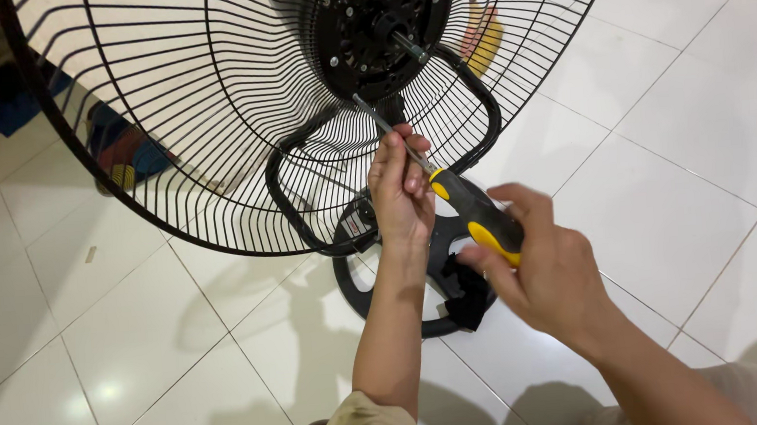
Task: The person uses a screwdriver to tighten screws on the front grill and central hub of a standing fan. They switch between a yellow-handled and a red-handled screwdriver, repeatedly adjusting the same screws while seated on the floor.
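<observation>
While both hands (524, 256) hold the screwdriver (448, 194), its tip is unclear.

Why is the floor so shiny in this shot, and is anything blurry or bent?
Head view: the white tile floor mirrors overhead light as soft glare spots and carries shadows of the fan guard and arms; the left hand and screwdriver look sharp, the right hand slightly soft; the wide lens bows the edges.

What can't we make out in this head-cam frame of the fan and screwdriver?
- Head view: screwdriver tip against the motor housing; too small to tell if it sits in a screw.
- Fan guard cut off by the top edge.
- Fan base partly hidden behind the left hand and right hand.
- Objects behind the guard: blurred by wires.
</observation>
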